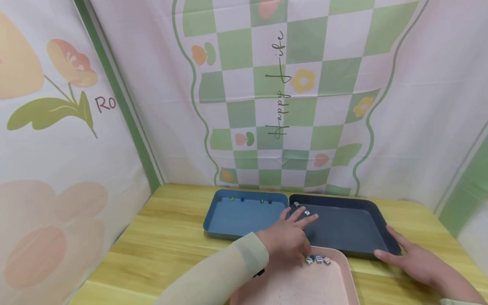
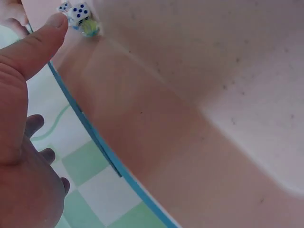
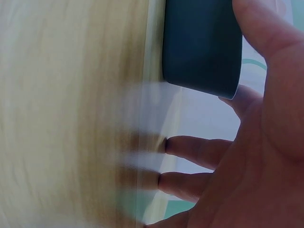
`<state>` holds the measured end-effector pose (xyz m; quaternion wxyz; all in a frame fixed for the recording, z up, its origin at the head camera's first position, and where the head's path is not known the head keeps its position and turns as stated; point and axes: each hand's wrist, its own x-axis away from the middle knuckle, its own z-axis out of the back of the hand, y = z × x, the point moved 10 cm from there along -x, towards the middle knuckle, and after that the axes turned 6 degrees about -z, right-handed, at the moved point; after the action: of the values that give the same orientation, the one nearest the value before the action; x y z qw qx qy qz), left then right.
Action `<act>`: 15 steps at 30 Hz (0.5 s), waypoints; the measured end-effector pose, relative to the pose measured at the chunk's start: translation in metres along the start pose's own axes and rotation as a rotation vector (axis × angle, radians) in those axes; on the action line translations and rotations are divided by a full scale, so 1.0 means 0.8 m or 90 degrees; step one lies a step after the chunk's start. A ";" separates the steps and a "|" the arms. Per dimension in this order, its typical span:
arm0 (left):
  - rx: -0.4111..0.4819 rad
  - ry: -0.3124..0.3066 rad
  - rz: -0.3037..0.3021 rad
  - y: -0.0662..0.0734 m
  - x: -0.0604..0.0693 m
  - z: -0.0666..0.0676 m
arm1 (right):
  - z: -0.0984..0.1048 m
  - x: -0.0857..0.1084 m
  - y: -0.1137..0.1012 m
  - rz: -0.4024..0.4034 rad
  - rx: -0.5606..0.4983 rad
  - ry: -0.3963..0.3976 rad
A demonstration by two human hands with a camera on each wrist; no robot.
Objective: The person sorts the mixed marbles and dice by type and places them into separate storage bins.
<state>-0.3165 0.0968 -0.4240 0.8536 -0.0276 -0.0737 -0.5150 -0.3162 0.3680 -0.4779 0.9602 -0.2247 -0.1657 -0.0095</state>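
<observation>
My left hand (image 1: 287, 239) reaches over the far edge of the pink tray (image 1: 345, 271), three fingers spread straight and the thumb and index pointing down. In the left wrist view its thumb tip is beside a white die (image 2: 79, 13) with blue dots and a greenish clear marble (image 2: 89, 27); whether it touches them cannot be told. More white dice (image 1: 327, 261) lie there. My right hand (image 1: 417, 258) grips the near right corner of the dark navy tray (image 1: 381, 228) between thumb and index. Two white dice (image 1: 307, 213) are at that tray's left side.
To the left stands a blue tray (image 1: 248, 220) with several small coloured pieces (image 1: 232, 198) along its far side. All trays sit on a wood-grain table (image 1: 152, 237). A printed curtain (image 1: 267, 106) hangs behind it.
</observation>
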 end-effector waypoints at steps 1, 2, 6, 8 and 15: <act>0.001 -0.001 0.003 -0.001 -0.001 -0.002 | 0.000 0.000 0.000 -0.002 0.000 0.000; 0.002 -0.001 0.008 -0.002 -0.002 -0.004 | 0.000 0.000 0.000 -0.001 0.000 -0.001; 0.007 -0.001 0.020 -0.006 -0.003 -0.009 | 0.001 0.002 -0.003 0.001 -0.002 -0.001; 0.012 0.003 0.023 -0.007 -0.002 -0.010 | 0.001 0.003 -0.005 0.002 -0.002 -0.001; 0.027 0.015 0.036 -0.006 0.000 -0.008 | 0.001 0.001 -0.001 -0.002 -0.005 -0.001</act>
<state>-0.3203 0.0934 -0.4301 0.8691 -0.0052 -0.0736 -0.4891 -0.3159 0.3674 -0.4767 0.9592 -0.2279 -0.1669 -0.0112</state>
